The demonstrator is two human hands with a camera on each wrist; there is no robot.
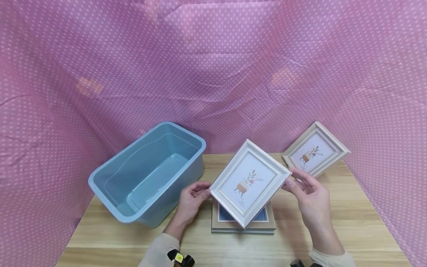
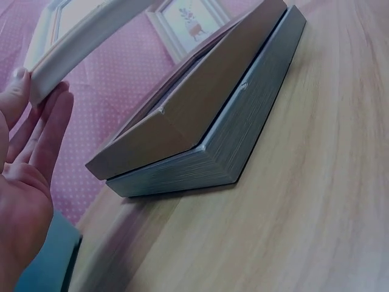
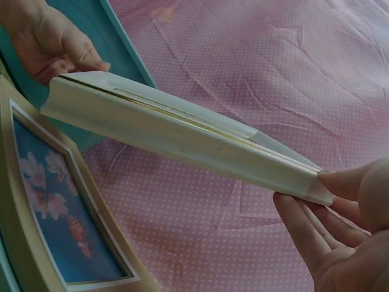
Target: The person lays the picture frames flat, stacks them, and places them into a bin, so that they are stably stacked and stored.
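Note:
Both hands hold up a white picture frame (image 1: 249, 183) with a potted-plant print, turned so its corners point up, down and sideways. The left hand (image 1: 194, 202) pinches its left corner between thumb and fingers. At the opposite corner, the right hand (image 1: 308, 198) pinches it the same way, as the right wrist view shows. Below the held frame lies a stack of two picture frames. Its upper one is a tan picture frame (image 3: 135, 285) with pink flowers on blue; under that is a grey picture frame (image 2: 222, 161). The held frame partly covers the stack in the head view.
A blue-grey plastic tub (image 1: 197, 163) stands on the left of the wooden table (image 1: 360, 230). Another cream picture frame (image 1: 333, 163) with a similar plant print leans at the back right. Pink dotted cloth (image 1: 213, 81) hangs around the back and sides.

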